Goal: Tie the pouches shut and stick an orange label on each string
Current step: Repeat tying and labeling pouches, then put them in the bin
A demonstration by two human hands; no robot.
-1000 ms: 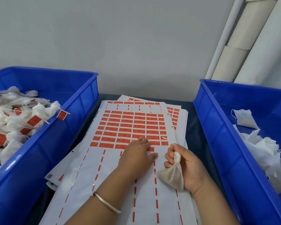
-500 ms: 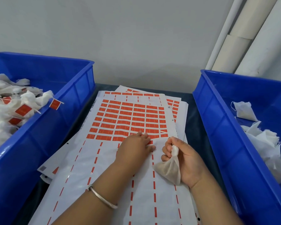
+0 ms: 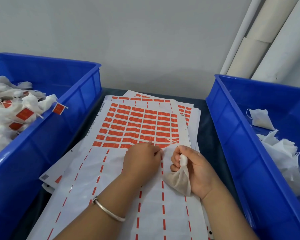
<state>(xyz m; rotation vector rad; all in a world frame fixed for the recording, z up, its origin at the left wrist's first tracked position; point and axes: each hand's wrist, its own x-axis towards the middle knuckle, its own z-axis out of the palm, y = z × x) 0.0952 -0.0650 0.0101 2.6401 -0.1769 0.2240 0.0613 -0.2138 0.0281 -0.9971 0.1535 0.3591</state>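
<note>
My right hand (image 3: pixel 196 168) holds a tied beige pouch (image 3: pixel 177 181) by its gathered neck, and the pouch hangs over the label sheet. Its white string (image 3: pixel 173 142) pokes up from between my fingers. My left hand (image 3: pixel 142 161) rests palm down on the sheet of orange labels (image 3: pixel 139 125), fingertips at the lowest orange row, next to the pouch hand. Whether a label is pinched between those fingers is hidden. The lower part of the sheet is bare backing with red dashes.
A blue bin (image 3: pixel 47 135) on the left holds several tied pouches with orange labels (image 3: pixel 24 113). On the right, another blue bin (image 3: pixel 232 129) holds loose white pouches (image 3: pixel 277 149). More label sheets lie stacked beneath. White tubes (image 3: pixel 260 40) lean against the wall at the back right.
The view has dipped and risen slightly. My left fingertips stay at the lowest label row. My right hand has turned a little, so the pouch string now shows above my fingers.
</note>
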